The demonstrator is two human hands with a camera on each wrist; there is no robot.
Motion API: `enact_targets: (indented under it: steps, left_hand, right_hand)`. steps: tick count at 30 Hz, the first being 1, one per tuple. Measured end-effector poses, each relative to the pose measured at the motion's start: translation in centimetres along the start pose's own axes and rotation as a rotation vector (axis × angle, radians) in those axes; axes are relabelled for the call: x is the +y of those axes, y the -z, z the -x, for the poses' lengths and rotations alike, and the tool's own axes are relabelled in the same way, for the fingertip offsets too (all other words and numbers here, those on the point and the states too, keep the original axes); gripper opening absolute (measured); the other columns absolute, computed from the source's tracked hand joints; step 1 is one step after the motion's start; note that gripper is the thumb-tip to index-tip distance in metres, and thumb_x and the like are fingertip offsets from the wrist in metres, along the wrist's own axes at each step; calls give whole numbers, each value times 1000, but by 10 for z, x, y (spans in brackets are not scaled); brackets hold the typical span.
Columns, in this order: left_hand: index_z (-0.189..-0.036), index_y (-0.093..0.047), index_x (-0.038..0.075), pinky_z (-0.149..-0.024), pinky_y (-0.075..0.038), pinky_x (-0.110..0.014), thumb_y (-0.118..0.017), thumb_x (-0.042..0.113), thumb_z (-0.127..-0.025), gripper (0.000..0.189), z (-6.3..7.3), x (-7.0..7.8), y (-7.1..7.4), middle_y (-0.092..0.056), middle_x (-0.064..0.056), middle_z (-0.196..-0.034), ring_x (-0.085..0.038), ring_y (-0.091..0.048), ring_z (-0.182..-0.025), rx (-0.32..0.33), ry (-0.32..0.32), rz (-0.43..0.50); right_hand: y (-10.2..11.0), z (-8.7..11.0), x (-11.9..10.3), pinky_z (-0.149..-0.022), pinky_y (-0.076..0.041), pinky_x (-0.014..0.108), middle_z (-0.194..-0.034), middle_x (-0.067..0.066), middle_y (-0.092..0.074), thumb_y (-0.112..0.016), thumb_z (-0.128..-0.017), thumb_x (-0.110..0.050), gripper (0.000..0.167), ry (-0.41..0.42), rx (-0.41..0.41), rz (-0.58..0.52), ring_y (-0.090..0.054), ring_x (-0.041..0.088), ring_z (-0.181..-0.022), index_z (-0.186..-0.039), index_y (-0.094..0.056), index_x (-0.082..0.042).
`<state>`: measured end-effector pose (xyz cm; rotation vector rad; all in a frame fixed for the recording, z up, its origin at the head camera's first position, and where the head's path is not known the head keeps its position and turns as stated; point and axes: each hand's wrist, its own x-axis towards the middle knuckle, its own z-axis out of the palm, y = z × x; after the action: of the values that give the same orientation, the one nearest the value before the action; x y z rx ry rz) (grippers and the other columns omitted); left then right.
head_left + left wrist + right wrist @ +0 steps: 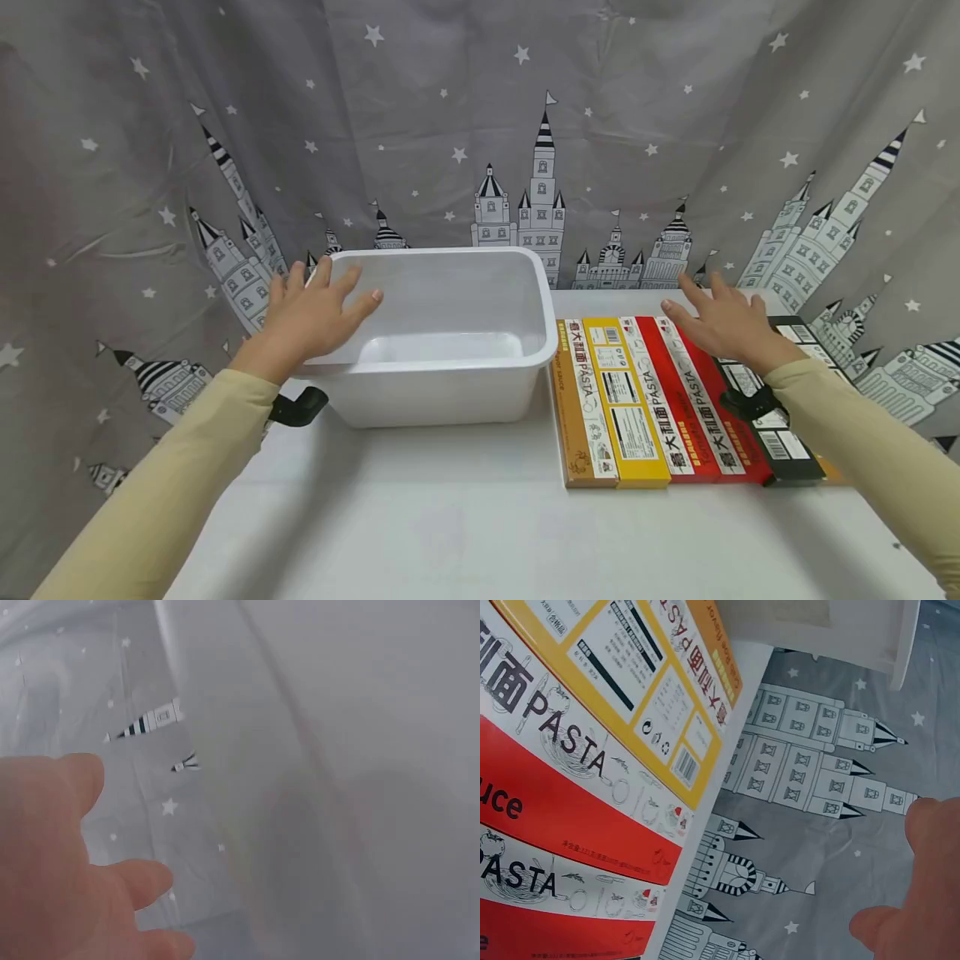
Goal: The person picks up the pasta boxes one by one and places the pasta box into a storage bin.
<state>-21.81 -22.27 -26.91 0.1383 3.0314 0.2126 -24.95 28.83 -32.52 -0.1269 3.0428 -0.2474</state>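
Observation:
A white plastic bin [435,392] stands on the table, its inside bare in the head view. My left hand [311,312] hovers over its left rim with fingers spread, holding nothing; the left wrist view shows the fingers beside the bin's pale wall [360,750]. To the right lies a row of pasta boxes: a brown one [573,417], a yellow one [626,400], red ones [667,400] and a black one [787,450]. Above the far end of the red and black boxes is my right hand [723,321], fingers spread and nothing in them.
A white table [450,517] carries the bin and the boxes. Behind it hangs a grey curtain [420,108] printed with stars and castles. At the far right, another box's orange edge [831,473] shows, partly hidden by the right sleeve [862,442].

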Motion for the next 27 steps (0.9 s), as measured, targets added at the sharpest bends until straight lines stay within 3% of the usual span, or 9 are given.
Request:
enact_targets:
  steps: [5,11,27]
  left_hand:
    - [-163,-18,12,-116,4,-78,-23,68,-101,84,12,7,-6,-6,-32,-167,-63,1,-150,11,-33,-44]
    - [-163,-23,13,-117,2,-77,-30,63,-103,78,31,18,-15,-9,-32,-167,-61,-3,-152,31,-62,-34]
    - [-149,-51,13,-113,-17,-77,-51,52,-99,63,70,37,-51,-43,-29,-153,-59,-33,-142,248,-158,14]
  right_hand:
    - [-4,0,2,-113,-8,82,-160,44,-7,-23,-101,-65,86,1,-24,14,-21,71,-140,-162,-13,-5]
    - [-9,-1,4,-112,-9,82,-160,44,-8,-20,-101,-68,88,5,-43,38,-21,70,-141,-162,-15,-5]
    - [-19,0,6,-113,-9,81,-157,46,-13,-27,-102,-61,83,-27,-80,45,-23,72,-138,-161,-15,-3]
